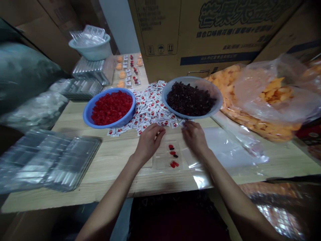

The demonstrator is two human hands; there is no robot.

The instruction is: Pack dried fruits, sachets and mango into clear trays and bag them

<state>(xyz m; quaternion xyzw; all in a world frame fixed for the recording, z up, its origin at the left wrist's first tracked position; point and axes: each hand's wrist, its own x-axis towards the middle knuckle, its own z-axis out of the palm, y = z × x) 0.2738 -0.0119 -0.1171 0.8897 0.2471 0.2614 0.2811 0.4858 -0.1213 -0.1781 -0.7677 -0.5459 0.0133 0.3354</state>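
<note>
My left hand is above the table at the near edge of a heap of small white printed packets. Its fingers are curled, thumb close to the fingertips; what they hold, if anything, is hidden. My right hand is closed, with bent fingertips touching the heap's front right edge beside a packet. Whether they grip it I cannot make out. Between my wrists lies a clear plastic tray with red pieces and dark berry-like pieces in its right-hand compartments.
Behind the hands stand a blue basin of red cubes and a pale basin of dark fruit. Stacked clear trays lie left. On the right are a bag of orange slices and plastic film. Cardboard boxes rise behind.
</note>
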